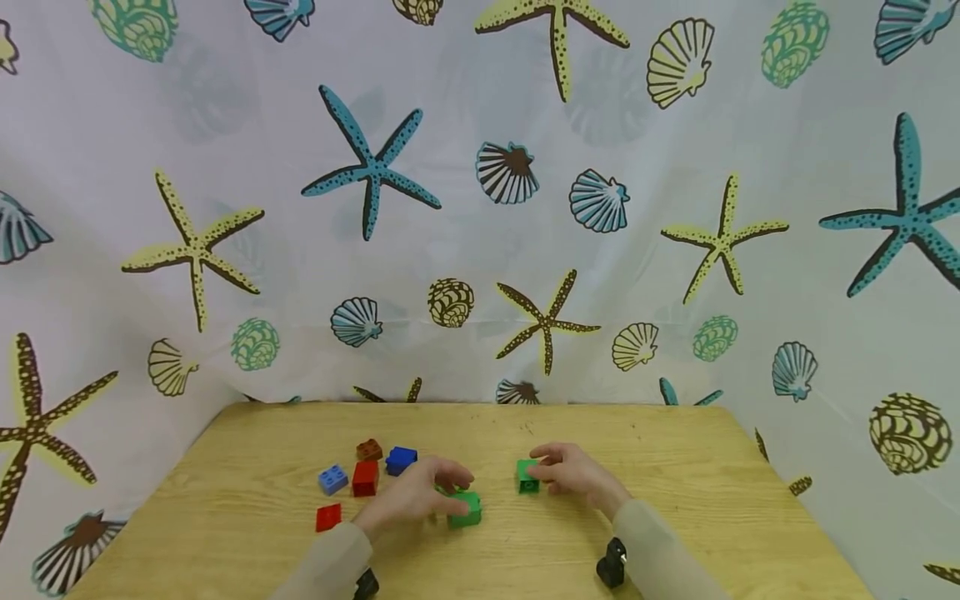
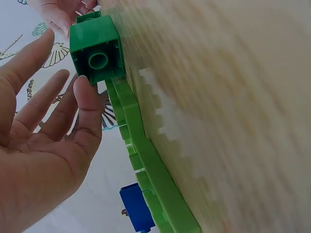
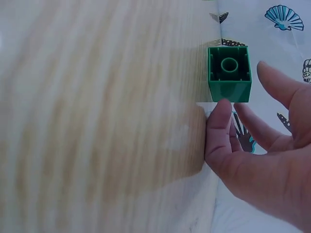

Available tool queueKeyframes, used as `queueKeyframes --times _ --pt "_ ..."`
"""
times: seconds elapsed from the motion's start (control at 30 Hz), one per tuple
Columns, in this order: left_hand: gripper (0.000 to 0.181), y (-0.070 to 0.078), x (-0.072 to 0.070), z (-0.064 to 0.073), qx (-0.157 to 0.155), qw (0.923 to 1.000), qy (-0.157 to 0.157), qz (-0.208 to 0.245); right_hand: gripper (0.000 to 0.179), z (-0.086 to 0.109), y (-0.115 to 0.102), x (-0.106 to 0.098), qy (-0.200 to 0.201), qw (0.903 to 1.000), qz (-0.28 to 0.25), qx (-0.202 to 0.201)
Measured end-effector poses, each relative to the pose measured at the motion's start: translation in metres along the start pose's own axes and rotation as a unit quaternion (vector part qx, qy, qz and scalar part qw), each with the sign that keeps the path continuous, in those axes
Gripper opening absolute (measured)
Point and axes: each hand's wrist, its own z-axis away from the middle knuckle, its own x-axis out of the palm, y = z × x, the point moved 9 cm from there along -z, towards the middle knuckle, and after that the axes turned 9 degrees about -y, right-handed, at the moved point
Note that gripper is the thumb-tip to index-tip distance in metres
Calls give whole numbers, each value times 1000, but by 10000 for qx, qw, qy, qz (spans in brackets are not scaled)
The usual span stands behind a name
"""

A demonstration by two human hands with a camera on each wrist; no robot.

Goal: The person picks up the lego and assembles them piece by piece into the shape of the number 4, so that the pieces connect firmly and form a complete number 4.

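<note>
A green toy building block (image 1: 465, 510) lies on its side beside my left hand (image 1: 416, 493). In the left wrist view, the hollow underside of this green block (image 2: 95, 48) faces the camera, and my thumb tip is right at its lower corner; the other fingers are spread and slightly bent. My right hand (image 1: 579, 477) is at a second green block (image 1: 527, 477), also lying on its side. In the right wrist view, the thumb tip is just under that green block (image 3: 229, 90), with a gap between the block and the upper finger.
Light green toy pieces (image 2: 155, 184) lie in a row beneath my left hand. Further left on the wooden table (image 1: 675, 508) are a dark blue block (image 1: 401, 460), a red block (image 1: 365, 479), a brown one (image 1: 369, 450), a light blue one (image 1: 333, 479) and a flat red piece (image 1: 328, 517).
</note>
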Motion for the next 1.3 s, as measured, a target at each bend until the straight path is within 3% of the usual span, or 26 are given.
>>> queueKeyframes --times 0.33,0.8,0.97,1.1,1.3 --pt "44 3 5 -3 -33 9999 -125 -84 52 -4 2 4 -158 9994 177 256" --pt "43 2 12 -9 -153 9994 -291 -77 39 -3 0 7 -181 9994 291 -12" --pt "41 1 13 -11 -167 9993 -251 -233 37 -3 3 9 -179 9997 143 -102" --pt "39 -2 13 -11 -259 9995 -199 -41 35 -2 4 9 -158 9997 49 -172" --pt "37 0 6 -10 -251 9995 58 198 49 -1 -1 10 -219 9988 309 -322"
